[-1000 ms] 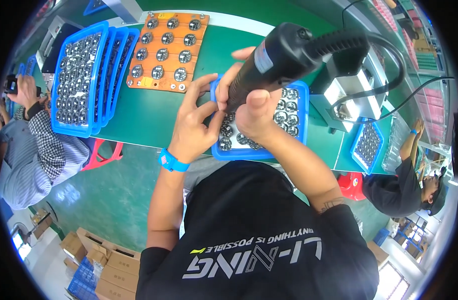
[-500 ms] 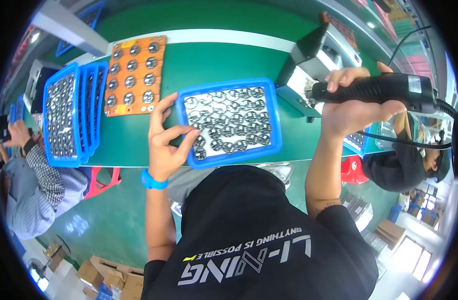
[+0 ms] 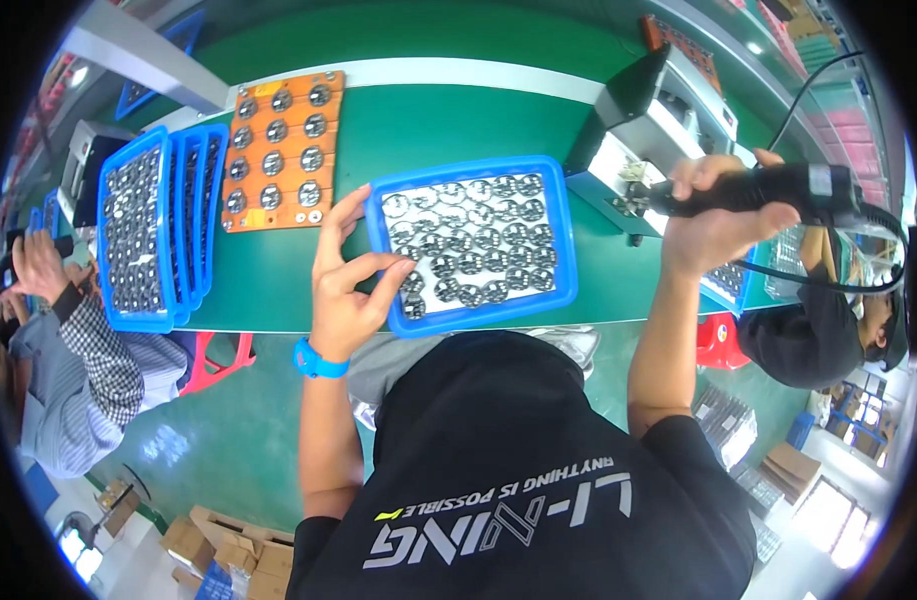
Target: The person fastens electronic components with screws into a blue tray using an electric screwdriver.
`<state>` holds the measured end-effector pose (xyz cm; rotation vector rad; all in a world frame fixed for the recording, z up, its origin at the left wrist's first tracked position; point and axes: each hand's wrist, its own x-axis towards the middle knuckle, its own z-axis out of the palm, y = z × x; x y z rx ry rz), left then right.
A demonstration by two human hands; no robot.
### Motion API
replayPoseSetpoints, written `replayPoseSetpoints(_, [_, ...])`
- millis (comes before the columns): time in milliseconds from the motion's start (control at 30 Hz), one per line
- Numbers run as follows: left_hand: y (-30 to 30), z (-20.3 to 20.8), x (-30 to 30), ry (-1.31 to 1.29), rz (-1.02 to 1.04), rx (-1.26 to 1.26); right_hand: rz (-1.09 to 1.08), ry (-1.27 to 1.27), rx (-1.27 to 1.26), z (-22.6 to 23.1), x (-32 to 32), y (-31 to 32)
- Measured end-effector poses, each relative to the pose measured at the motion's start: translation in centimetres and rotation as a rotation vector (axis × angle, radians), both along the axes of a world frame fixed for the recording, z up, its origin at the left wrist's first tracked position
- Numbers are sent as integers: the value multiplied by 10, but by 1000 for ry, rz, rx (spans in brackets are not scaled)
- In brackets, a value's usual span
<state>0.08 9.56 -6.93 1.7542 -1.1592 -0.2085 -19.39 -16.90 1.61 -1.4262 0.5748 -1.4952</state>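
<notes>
My right hand [image 3: 724, 215] is wrapped around a black electric screwdriver [image 3: 799, 190] with a cord at its rear end. The tool lies nearly level, its tip at the front of a black-and-white box-shaped machine, perhaps a screw feeder [image 3: 619, 135]. My left hand [image 3: 349, 290] is at the left rim of a blue tray [image 3: 569, 235]. Its thumb and index fingertip are pressed together over the tray's left side; whatever they pinch is too small to tell. Rows of round, dark, shiny parts [image 3: 489, 237] sit on a white sheet in the tray.
An orange board [image 3: 254, 148] with round parts lies left of the tray. Several blue trays [image 3: 164, 322] of similar parts lean together farther left. People sit on both sides, at the left a checked sleeve [image 3: 104, 350]. Red stools [image 3: 217, 365] stand by the green bench [image 3: 429, 125].
The whole view has shifted slightly to the right. My left hand keeps its pinch at the tray's left side, and the screwdriver stays by the machine's front with barely any movement.
</notes>
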Motion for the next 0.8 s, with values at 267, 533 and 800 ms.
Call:
replayPoseSetpoints(267, [3,5,1,3,-11,-3,348,-155,200,-1,39,47])
replayPoseSetpoints(533, [5,-2,4,23,-23,-56,684,-116,282,-28,107,125])
replayPoseSetpoints(800, [7,-4,4,27,3,-43,686,-17,249,-44,118,134])
